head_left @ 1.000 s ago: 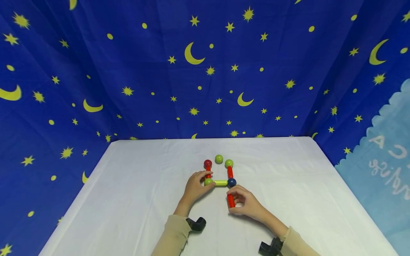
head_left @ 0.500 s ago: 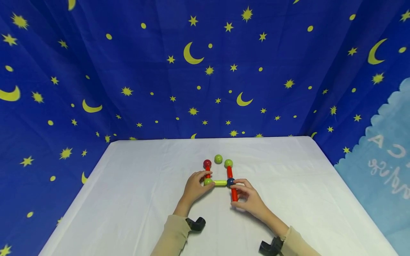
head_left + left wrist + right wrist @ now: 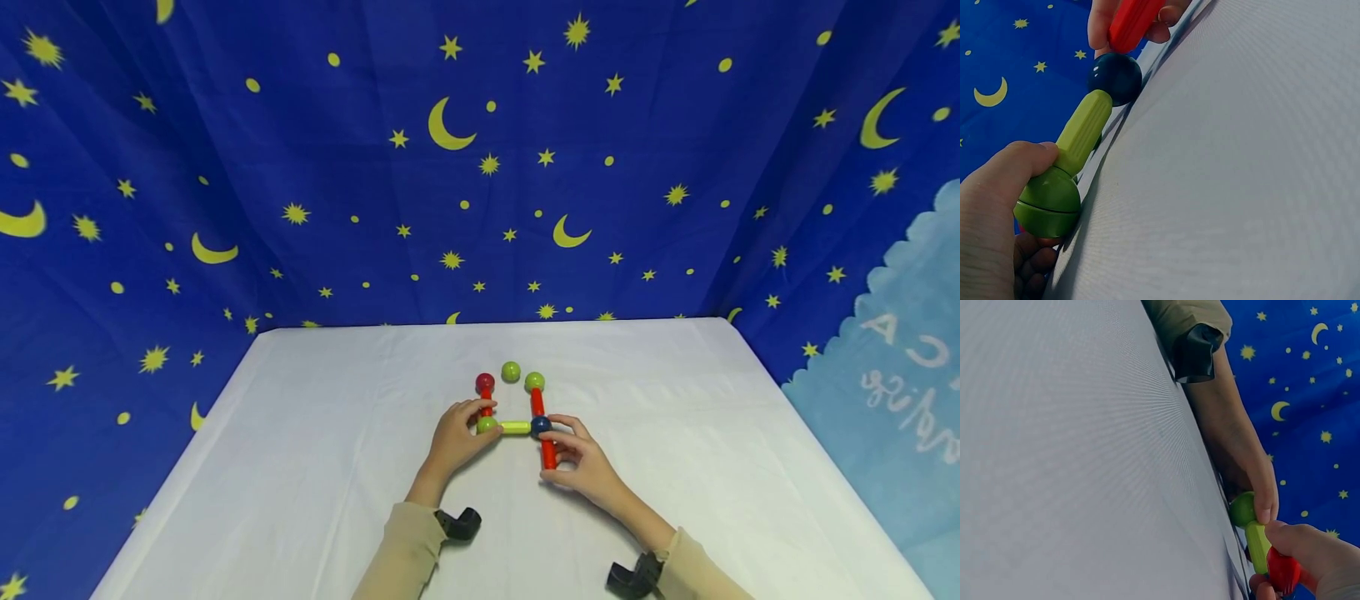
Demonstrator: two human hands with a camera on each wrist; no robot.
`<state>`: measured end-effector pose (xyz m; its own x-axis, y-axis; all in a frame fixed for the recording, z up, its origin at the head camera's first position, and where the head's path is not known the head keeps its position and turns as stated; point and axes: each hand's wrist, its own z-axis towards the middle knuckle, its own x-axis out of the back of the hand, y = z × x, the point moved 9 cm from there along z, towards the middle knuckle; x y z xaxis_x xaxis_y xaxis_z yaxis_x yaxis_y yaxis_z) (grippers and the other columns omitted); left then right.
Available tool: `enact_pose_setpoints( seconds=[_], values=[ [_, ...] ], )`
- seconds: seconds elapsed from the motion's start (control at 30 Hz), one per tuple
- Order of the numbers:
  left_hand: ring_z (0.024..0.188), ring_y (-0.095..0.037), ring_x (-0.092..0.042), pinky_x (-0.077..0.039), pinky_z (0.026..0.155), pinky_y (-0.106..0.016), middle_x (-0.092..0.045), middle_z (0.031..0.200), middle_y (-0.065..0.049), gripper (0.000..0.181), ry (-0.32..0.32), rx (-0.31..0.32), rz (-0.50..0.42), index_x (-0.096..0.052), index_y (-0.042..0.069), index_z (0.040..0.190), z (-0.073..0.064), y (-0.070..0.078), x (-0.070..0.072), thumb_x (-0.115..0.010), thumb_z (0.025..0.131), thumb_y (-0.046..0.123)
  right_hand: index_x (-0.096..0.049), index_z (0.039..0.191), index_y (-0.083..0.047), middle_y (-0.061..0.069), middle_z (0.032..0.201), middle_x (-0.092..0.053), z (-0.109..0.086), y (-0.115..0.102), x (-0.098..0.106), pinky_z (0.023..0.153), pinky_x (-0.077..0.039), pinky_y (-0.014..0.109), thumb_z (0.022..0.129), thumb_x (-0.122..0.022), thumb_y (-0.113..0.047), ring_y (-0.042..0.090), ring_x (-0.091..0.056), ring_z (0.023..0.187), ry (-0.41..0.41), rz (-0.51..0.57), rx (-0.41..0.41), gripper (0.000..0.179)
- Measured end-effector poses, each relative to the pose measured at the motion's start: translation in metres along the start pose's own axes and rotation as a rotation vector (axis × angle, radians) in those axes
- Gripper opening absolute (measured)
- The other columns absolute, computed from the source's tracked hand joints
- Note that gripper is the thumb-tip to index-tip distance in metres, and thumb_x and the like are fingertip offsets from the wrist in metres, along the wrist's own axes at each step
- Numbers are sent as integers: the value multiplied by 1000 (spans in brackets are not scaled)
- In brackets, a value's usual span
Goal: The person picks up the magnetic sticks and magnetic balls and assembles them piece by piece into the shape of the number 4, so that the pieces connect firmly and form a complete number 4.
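Observation:
My left hand (image 3: 454,437) holds a lime-green ball (image 3: 487,426), its thumb at the joint with a yellow-green rod (image 3: 1084,132). That rod runs right to a dark blue ball (image 3: 541,427). My right hand (image 3: 588,468) pinches a red rod (image 3: 549,455), whose far end meets the near side of the blue ball; a fingertip lies at the ball too. From the blue ball another red rod (image 3: 537,403) extends away to a green ball (image 3: 535,382). Beyond my left fingers, a third red rod (image 3: 487,395) leads to a red ball (image 3: 485,382).
A loose green ball (image 3: 511,372) lies at the back, between the two far ball ends. Everything rests on a white-covered table (image 3: 315,467). A blue curtain (image 3: 360,175) with stars and moons surrounds it, with a light blue cloth (image 3: 900,367) at the right.
My right hand has moved the red rod forward and slightly right, up to the blue ball. During the last half second both hands stay nearly still. The left hand keeps its hold.

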<state>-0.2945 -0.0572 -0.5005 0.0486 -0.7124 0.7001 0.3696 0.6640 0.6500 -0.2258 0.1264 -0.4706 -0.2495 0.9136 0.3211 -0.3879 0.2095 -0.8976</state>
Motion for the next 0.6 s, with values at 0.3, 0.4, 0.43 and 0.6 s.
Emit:
enact_pose_setpoints(
  seconds=[0.3,0.4,0.43,0.6],
  values=[
    [83,-9,-51,-43,78,-26,-67,96,2,42,1,3,-7,-66,18,116,0,-1,0,-75,79,36,-61,115,8,29,137,-38,2,28,-1,77,-52,17,71,-77,5,7,-58,88,18,-15,27,47],
    [83,-9,-51,-43,78,-27,-67,96,2,42,1,4,-4,-66,18,116,0,-1,0,-75,79,36,-62,115,6,28,138,-38,2,31,0,76,-52,16,71,-79,1,5,-58,87,18,-5,36,47],
    [83,-9,-51,-43,78,-27,-67,96,2,42,1,5,-3,-66,18,116,0,-1,-1,-75,79,36,-62,115,5,27,137,-39,2,31,0,75,-52,16,71,-79,1,6,-59,87,18,-6,40,47],
    [83,-9,-52,-44,78,-27,-67,97,2,42,-1,3,-3,-66,19,117,0,-1,-1,-75,79,36,-61,114,9,32,134,-39,2,19,1,71,-53,21,69,-78,5,15,-60,84,23,-35,54,48]
  ],
)
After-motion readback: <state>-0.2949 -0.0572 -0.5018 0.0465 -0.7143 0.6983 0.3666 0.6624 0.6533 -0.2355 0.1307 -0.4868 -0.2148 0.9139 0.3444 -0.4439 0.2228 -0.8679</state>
